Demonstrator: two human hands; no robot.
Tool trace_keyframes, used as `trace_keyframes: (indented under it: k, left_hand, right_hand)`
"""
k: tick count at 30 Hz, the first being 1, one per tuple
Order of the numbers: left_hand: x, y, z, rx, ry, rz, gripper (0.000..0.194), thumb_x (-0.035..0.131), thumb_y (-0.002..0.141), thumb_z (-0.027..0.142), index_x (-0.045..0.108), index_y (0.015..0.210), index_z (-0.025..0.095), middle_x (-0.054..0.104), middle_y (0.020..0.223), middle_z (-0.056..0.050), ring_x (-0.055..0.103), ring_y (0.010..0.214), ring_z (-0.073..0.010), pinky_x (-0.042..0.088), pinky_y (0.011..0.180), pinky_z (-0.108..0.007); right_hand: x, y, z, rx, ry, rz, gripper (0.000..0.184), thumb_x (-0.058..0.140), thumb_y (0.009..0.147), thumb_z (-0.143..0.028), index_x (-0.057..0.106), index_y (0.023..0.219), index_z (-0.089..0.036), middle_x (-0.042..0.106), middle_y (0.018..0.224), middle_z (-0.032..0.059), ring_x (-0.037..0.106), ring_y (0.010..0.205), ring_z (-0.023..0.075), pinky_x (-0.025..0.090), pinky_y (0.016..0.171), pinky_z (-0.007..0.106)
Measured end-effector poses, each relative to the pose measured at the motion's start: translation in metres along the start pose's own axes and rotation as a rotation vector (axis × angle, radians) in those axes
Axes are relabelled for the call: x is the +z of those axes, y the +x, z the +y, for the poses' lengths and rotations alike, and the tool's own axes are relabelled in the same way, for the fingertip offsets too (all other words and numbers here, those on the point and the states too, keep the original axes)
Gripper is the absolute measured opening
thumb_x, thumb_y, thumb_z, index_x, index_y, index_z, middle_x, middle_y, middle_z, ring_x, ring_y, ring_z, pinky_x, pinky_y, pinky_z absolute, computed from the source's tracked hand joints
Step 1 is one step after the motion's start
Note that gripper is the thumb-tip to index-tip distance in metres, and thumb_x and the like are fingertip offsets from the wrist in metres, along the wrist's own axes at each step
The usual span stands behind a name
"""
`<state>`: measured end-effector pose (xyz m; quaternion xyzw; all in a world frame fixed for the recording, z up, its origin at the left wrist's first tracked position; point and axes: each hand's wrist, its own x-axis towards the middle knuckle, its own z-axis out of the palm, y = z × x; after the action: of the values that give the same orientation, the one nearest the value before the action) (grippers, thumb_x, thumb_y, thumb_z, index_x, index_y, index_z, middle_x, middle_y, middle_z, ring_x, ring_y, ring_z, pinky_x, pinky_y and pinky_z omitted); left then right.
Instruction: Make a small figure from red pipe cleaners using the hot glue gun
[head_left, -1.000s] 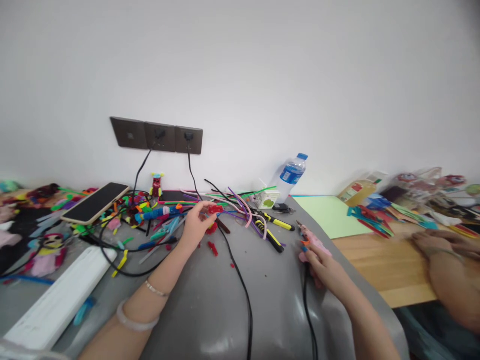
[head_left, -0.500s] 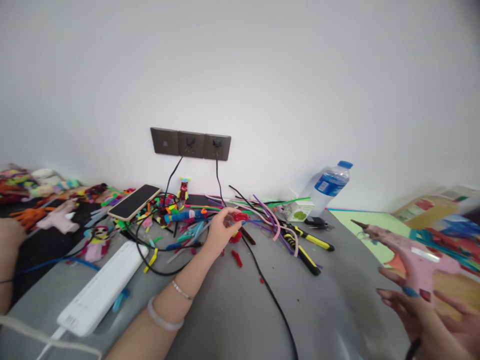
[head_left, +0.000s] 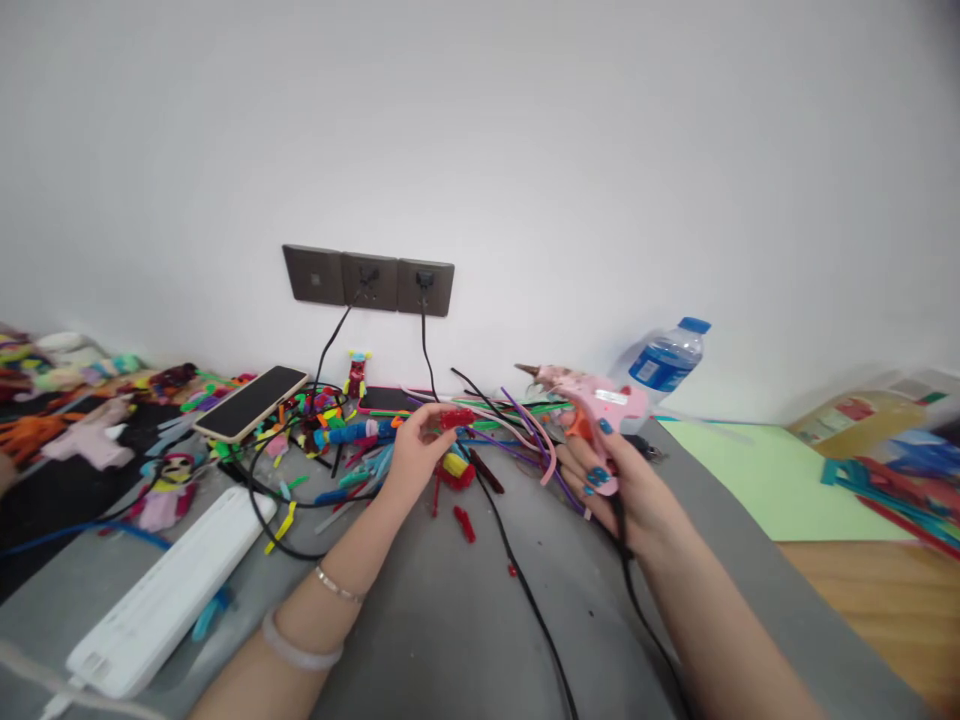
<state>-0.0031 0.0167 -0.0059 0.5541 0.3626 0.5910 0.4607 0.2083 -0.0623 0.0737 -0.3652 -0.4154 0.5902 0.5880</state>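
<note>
My left hand (head_left: pixel 418 445) is closed, pinching a small red fuzzy piece (head_left: pixel 456 418) between thumb and fingertips. Just below it lies a red and yellow piece (head_left: pixel 456 470); I cannot tell whether it is joined to the pinched one. My right hand (head_left: pixel 626 490) is wrapped round the handle of a pink hot glue gun (head_left: pixel 592 392), whose nozzle points left above the pipe cleaners (head_left: pixel 536 440). A black cord (head_left: pixel 634 590) trails from the gun's handle. A loose red scrap (head_left: pixel 464 524) lies on the grey table between my hands.
A white power strip (head_left: pixel 169 600) lies at left, near a phone (head_left: pixel 253 402) and small pipe-cleaner dolls (head_left: pixel 169 490). Black cables cross the table. A water bottle (head_left: pixel 671 355) leans by the wall, beside green paper (head_left: pixel 780 480). Part of another person shows at the far left edge.
My right hand has brought the glue gun from the far right to near my left hand, now with its fingers round the handle. My left hand still pinches the red piece.
</note>
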Motion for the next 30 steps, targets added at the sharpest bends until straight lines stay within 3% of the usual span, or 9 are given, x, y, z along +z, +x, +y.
trace_keyframes:
  k: [6, 10, 16, 30]
  left_hand:
    - [0.001, -0.002, 0.001, 0.023, 0.036, 0.006, 0.024, 0.067, 0.075, 0.02, 0.068, 0.099, 0.018, 0.074, 0.097, -0.006, 0.068, 0.09, -0.0198, 0.051, 0.07, -0.026]
    - [0.003, -0.005, 0.002, 0.022, 0.088, -0.01, 0.024, 0.066, 0.074, 0.018, 0.069, 0.097, 0.018, 0.073, 0.097, -0.006, 0.067, 0.087, -0.0191, 0.049, 0.067, -0.025]
    - [0.004, -0.008, 0.003, 0.026, 0.106, -0.005, 0.024, 0.067, 0.073, 0.017, 0.07, 0.097, 0.018, 0.071, 0.095, -0.005, 0.065, 0.085, -0.018, 0.048, 0.067, -0.025]
    - [0.006, -0.009, 0.003, 0.074, 0.125, -0.008, 0.023, 0.067, 0.074, 0.016, 0.069, 0.097, 0.019, 0.072, 0.096, -0.004, 0.062, 0.074, -0.0143, 0.047, 0.065, -0.024]
  right_hand:
    - [-0.01, 0.0, 0.04, 0.134, -0.2, 0.009, 0.06, 0.044, 0.085, -0.077, 0.06, 0.085, -0.019, 0.043, 0.037, -0.0058, 0.029, 0.028, 0.0089, 0.018, 0.03, 0.021]
    - [-0.018, -0.005, 0.051, 0.033, -0.34, -0.078, 0.063, 0.04, 0.087, -0.076, 0.06, 0.095, -0.016, 0.047, 0.035, -0.0061, 0.029, 0.025, 0.009, 0.02, 0.03, 0.021]
    - [-0.011, -0.009, 0.051, -0.086, -0.436, -0.217, 0.065, 0.042, 0.086, -0.078, 0.059, 0.086, -0.016, 0.044, 0.037, -0.0066, 0.033, 0.03, 0.0086, 0.026, 0.035, 0.022]
    - [-0.018, -0.01, 0.061, -0.083, -0.412, -0.257, 0.054, 0.044, 0.091, -0.071, 0.055, 0.084, -0.018, 0.039, 0.044, -0.0082, 0.033, 0.035, 0.0086, 0.034, 0.037, 0.022]
